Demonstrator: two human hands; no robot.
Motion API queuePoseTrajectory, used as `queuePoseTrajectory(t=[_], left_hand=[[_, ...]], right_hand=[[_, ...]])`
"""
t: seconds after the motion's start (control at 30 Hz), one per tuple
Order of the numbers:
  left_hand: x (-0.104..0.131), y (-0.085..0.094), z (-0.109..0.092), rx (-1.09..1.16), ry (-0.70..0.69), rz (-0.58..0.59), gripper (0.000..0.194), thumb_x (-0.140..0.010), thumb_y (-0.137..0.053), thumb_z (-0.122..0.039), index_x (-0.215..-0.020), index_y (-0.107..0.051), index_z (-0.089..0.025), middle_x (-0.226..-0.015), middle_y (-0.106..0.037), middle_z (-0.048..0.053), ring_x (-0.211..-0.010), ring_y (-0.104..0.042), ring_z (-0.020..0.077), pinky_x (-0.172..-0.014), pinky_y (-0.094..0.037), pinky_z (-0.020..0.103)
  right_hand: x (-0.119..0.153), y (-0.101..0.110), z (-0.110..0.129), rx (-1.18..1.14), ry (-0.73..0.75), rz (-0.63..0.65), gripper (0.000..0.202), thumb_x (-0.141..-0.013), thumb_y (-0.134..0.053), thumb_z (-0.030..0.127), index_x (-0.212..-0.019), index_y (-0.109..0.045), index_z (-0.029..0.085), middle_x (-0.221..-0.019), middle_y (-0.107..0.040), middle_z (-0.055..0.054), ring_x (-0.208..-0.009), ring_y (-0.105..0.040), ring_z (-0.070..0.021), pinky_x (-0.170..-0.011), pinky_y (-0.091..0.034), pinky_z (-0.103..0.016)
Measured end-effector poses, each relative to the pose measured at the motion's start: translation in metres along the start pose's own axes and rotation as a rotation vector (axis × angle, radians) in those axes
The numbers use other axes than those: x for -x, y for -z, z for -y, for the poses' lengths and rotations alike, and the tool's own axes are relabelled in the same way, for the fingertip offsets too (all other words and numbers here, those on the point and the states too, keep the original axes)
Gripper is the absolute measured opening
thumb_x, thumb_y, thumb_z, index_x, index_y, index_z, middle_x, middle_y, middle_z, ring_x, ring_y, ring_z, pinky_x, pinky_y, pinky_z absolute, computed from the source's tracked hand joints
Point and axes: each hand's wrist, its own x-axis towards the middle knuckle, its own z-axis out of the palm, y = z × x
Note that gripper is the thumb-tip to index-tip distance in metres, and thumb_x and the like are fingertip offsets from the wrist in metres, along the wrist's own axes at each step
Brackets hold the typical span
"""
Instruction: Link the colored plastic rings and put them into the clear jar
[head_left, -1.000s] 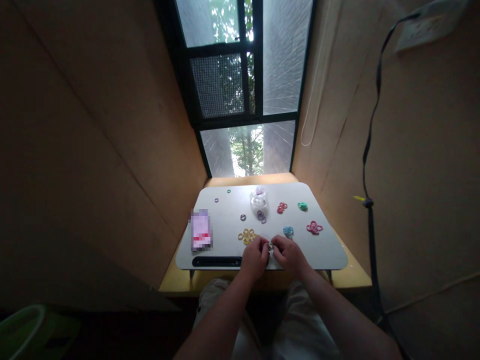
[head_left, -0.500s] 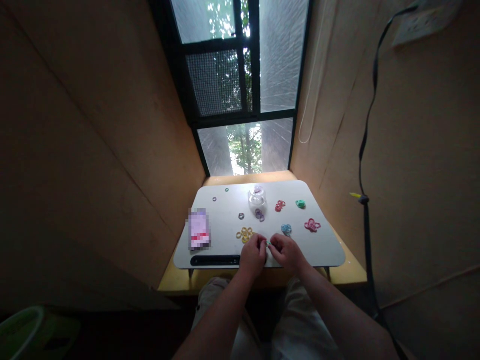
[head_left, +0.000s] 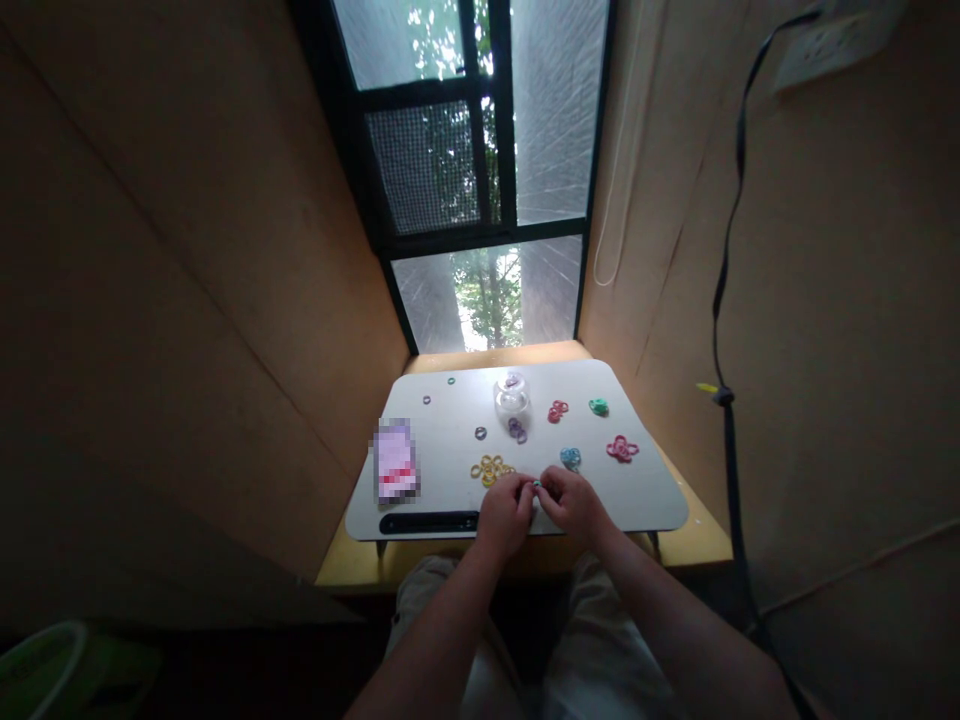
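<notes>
left grip (head_left: 507, 512), right grip (head_left: 575, 505), pinching green ring (head_left: 537, 484)

Held ring (head_left: 537, 484), near: green. Yellow rings (head_left: 491, 468), near. Purple rings (head_left: 517, 430), centre. Blue rings (head_left: 571, 457), pink rings (head_left: 622, 448), right. Red rings (head_left: 557, 411), green rings (head_left: 598, 406), far right. Tabletop (head_left: 444, 470): white. Slot (head_left: 429, 522), near left: black.

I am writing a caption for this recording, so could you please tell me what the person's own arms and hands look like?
The left hand and right hand wear no gloves. No sleeve, watch or bracelet shows on the left forearm or right forearm. Small markings or rings, if any, are too fine to make out.
</notes>
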Motion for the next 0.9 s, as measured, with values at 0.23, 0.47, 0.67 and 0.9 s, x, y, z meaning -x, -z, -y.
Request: queuePoseTrajectory(t=[0.23,0.47,0.67,0.9], left_hand=[[0.0021,0.0027,-0.0026,0.035,0.000,0.006,0.018,-0.087,-0.048,-0.025,-0.091,-0.064,-0.020,-0.084,-0.066,0.002,-0.079,-0.057,0.0157,-0.074,-0.042,0.027],[0.0026,0.0020,-0.0022,0.047,0.021,0.018,0.014,-0.085,-0.050,-0.024,-0.088,-0.063,-0.021,-0.079,-0.065,0.000,-0.074,-0.057,0.0147,-0.070,-0.041,0.027],[0.0048,0.0027,-0.0015,0.068,-0.010,0.042,0.019,-0.085,-0.048,-0.017,-0.094,-0.063,-0.022,-0.086,-0.069,0.000,-0.081,-0.061,0.0149,-0.076,-0.042,0.027],[0.0044,0.0062,-0.0071,0.066,-0.018,0.059,0.026,-0.087,-0.046,-0.020,-0.103,-0.065,-0.025,-0.090,-0.070,0.001,-0.083,-0.062,0.0163,-0.076,-0.044,0.027]], right_hand=[[-0.0003,-0.0013,0.0007,0.045,-0.019,0.001,0.017,-0.082,-0.050,0.026,-0.067,-0.047,0.021,-0.061,-0.053,0.002,-0.058,-0.048,-0.0122,-0.057,-0.033,-0.023],[-0.0008,-0.0019,0.0025,0.086,-0.042,0.004,0.016,-0.079,-0.051,0.024,-0.066,-0.043,0.021,-0.058,-0.047,0.004,-0.055,-0.044,-0.0114,-0.053,-0.029,-0.023],[-0.0008,-0.0027,0.0013,0.132,-0.043,0.018,0.016,-0.077,-0.049,0.021,-0.064,-0.039,0.021,-0.057,-0.044,0.004,-0.053,-0.041,-0.0110,-0.053,-0.025,-0.024],[-0.0018,-0.0031,0.0008,0.144,-0.049,0.021,0.016,-0.076,-0.047,0.019,-0.064,-0.036,0.021,-0.058,-0.043,0.004,-0.055,-0.041,-0.0117,-0.054,-0.024,-0.024]])
